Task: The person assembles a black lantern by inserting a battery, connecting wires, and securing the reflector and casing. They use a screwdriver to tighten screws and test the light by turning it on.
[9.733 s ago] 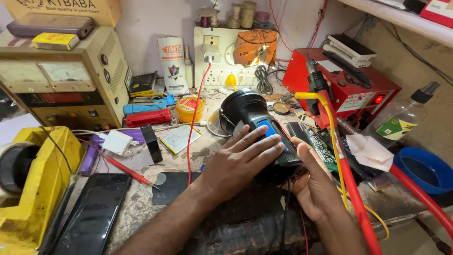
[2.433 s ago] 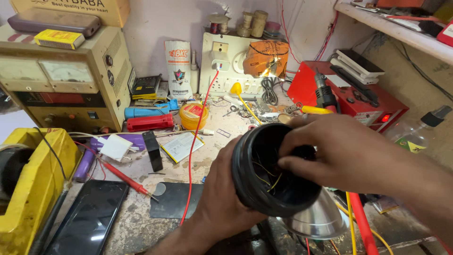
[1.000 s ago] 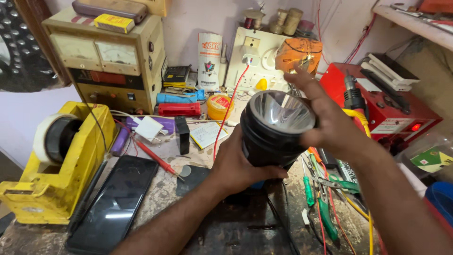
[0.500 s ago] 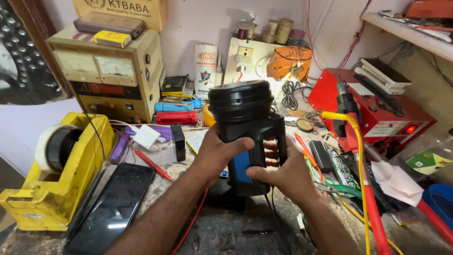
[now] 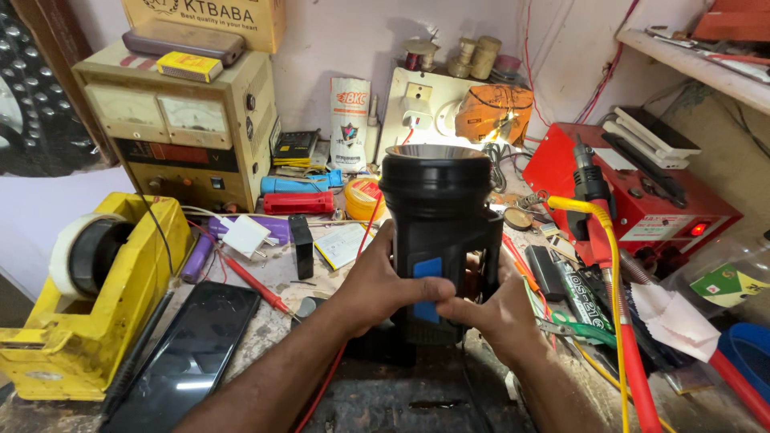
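Observation:
A black hand torch (image 5: 437,210) with a wide round head and a blue switch stands upright at the middle of the cluttered bench, lens end up. My left hand (image 5: 377,285) grips its body from the left, thumb lying across the blue switch. My right hand (image 5: 493,309) holds it from the right and below, thumb meeting the left thumb at the switch. A red wire (image 5: 362,240) runs down behind my left hand.
A yellow tape dispenser (image 5: 88,309) and a dark phone (image 5: 188,361) lie at the left. A beige power supply (image 5: 184,132) stands behind them. A red soldering station (image 5: 642,200) with a yellow-corded iron (image 5: 593,216) sits at the right, among loose tools and batteries.
The torch was turned from lens-toward-me, with my right hand over its rim, to standing upright. Both hands now hold its body at the blue switch.

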